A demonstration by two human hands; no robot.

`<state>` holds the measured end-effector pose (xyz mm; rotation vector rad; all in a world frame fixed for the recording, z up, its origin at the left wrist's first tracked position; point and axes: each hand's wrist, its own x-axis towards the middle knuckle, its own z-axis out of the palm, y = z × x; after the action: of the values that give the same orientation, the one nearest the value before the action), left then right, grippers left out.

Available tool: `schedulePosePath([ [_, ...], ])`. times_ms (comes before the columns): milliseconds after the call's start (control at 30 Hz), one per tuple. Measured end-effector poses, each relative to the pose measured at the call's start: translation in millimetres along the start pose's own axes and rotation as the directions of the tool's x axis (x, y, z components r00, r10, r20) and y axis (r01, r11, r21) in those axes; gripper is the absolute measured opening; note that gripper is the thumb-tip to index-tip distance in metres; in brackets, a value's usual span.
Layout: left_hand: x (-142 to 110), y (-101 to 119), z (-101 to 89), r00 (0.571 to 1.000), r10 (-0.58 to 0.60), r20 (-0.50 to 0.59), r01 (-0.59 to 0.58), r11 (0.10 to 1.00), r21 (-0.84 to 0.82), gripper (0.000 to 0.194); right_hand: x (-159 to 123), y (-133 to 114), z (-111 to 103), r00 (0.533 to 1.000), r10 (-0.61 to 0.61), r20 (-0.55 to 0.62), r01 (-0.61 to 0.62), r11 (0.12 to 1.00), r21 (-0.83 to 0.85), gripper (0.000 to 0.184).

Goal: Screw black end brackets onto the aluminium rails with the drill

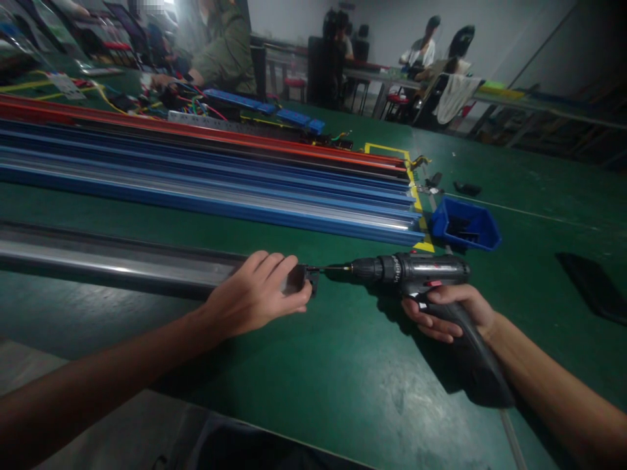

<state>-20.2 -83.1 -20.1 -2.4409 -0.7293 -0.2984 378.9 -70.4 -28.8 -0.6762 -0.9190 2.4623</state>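
Note:
My left hand [262, 290] grips the right end of a long dark metal profile [122, 264] that lies along the green table. Thumb and fingers wrap that end, where a small black end piece [313, 282] shows past the fingertips. In my right hand [450, 313] is a black cordless-style power drill [426, 269] lying level, its handle slanting down to the right. The drill's thin bit [336, 268] points left and its tip meets the end piece, though the exact contact is too small to make out. A cord runs down from the handle's base.
Several long blue profiles [220, 189] and an orange one [220, 134] lie behind, across the table [343, 391]. A blue bin [465, 225] with dark parts stands right of them. A black flat object [592, 287] lies far right. A co-worker's sleeve [225, 55] and wires are at the back.

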Motion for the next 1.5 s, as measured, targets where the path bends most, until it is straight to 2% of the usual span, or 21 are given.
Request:
schedulePosePath([
  [233,1.8,-0.7,-1.7,1.0,0.001,0.007,-0.001,1.0,-0.026,0.032,-0.7,1.1,2.6,0.999,-0.007,-0.046,0.007,1.0,-0.004,0.028],
  [600,5.2,-0.8,-2.3,1.0,0.012,0.029,-0.011,1.0,-0.014,0.03,-2.6,1.2,1.5,1.0,-0.005,-0.029,0.005,1.0,-0.015,0.023],
  [1200,4.7,-2.1,0.3,1.0,0.001,0.028,0.0,0.999,-0.034,0.031,-0.2,-0.2,0.5,0.999,0.022,-0.041,-0.022,1.0,0.008,0.028],
  [1500,12.7,-9.9,5.7,0.991,-0.005,0.133,0.022,0.992,-0.122,0.038,3.6,2.5,-3.5,0.998,0.016,-0.068,-0.014,1.0,0.021,0.031],
])
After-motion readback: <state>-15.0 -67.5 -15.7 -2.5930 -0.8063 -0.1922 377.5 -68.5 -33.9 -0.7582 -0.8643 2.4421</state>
